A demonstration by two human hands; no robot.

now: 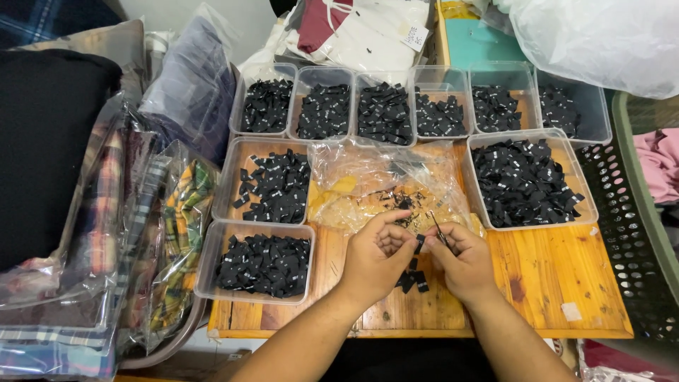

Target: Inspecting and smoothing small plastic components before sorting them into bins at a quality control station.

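Head view: both hands (417, 256) pinch a small black fabric label (419, 244) over wood.

Small black fabric labels (523, 180) heaped in clear plastic tubs (585, 185) across wooden table. Few loose black labels (412, 278) beneath hands. Crumpled clear plastic bag (368, 184) at table centre. Clear-bagged plaid fabric packs (180, 233) stacked left. White paper tag (415, 35) on folded garment, top.

You're in a small garment workshop: clear plastic trays (525, 180) of small black fabric labels cover the wooden table (559, 272), bagged plaid clothing (106, 233) is stacked at the left, and folded garments (353, 28) are piled at the top.
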